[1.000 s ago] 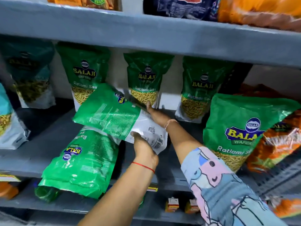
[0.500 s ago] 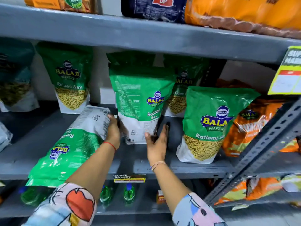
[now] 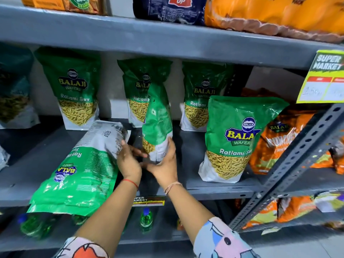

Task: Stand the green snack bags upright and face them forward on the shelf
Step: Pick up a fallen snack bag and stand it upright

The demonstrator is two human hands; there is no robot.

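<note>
Green Balaji snack bags fill the grey middle shelf (image 3: 46, 164). Both hands hold one green bag (image 3: 158, 120) upright at its white base, turned edge-on so its side faces me. My right hand (image 3: 165, 164) cups the base from the right and my left hand (image 3: 128, 161) grips it from the left. A second green bag (image 3: 78, 175) lies flat and upside down at the shelf's front left, back side up, against my left hand. Three bags (image 3: 74, 94) (image 3: 137, 90) (image 3: 201, 95) stand facing forward at the back. Another (image 3: 234, 138) stands facing forward at the right.
Orange snack bags (image 3: 279, 142) crowd the right end behind a slanted grey metal brace (image 3: 297, 159). A yellow price sign (image 3: 322, 77) hangs at the upper right. The shelf above (image 3: 130, 36) hangs low over the bags. Green bottles (image 3: 146, 218) stand on the shelf below.
The held bag has been stood on the shelf and then rotated from back-facing to edge-on. My left hand has moved from the lying bag onto the held bag's base.
</note>
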